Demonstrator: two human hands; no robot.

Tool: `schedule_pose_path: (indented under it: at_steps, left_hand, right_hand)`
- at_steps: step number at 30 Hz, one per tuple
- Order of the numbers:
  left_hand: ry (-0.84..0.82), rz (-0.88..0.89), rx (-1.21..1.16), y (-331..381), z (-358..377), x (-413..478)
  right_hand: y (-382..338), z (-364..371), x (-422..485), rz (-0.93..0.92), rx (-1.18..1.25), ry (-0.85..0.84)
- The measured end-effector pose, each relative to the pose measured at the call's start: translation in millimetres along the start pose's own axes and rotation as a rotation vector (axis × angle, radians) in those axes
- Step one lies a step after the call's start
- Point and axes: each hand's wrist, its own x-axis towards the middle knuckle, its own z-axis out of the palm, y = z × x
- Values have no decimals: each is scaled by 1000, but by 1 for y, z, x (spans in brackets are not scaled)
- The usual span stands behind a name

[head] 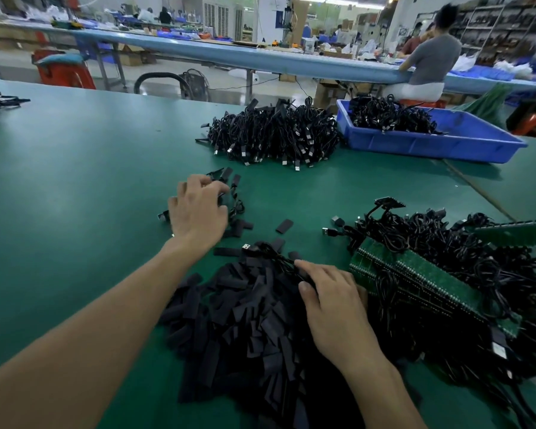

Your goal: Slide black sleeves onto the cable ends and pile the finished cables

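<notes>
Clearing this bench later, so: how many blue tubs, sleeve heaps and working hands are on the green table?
Blue tub: 1
Sleeve heap: 1
Hands: 2, left hand and right hand
Total: 4

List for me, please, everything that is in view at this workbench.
table: one, green, across the foreground
sleeve heap: one, black, near centre
loose sleeves: several, black, beyond the heap
cable pile: one, black, far centre
bin: one, blue, far right, holding cables
cable tangle: one, black, right
circuit boards: at least two, green, in the tangle
seated person: one, grey top, background right
left grip: one, over small cable cluster, fingers curled
right grip: one, on sleeve heap, pinching a cable
</notes>
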Motion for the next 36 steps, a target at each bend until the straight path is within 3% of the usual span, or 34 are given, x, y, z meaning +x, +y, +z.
schedule_pose_path:
  at_steps: [2,4,6,8,14,20,24,28,36]
  left_hand:
    - [-73,194,-134,12,1,-14]
    - [-316,367,-252,24,1,-28]
    - [-489,475,-183,32,4,-40]
    - [-533,511,-80,32,7,-45]
    - [-499,529,-61,30,-1,-49]
    - [-278,502,-202,37,-10,-57]
    - [-225,430,-219,37,-22,-60]
    - [-220,314,-127,31,-29,-58]
    - [-200,48,-316,23,-27,-53]
  right_hand:
    - [-1,-1,0,16,28,39]
    - [-1,-1,1,47,3,44]
    - [-1,-1,0,72,-62,34]
    - [-1,0,0,72,-90,34]
    - [2,-1,1,18,32,161]
    - [-2,-6,4,88,431,409]
    - [-5,-11,4,177,732,486]
    - [-5,-12,4,203,776,556]
    - [-3,-6,-1,59,381,222]
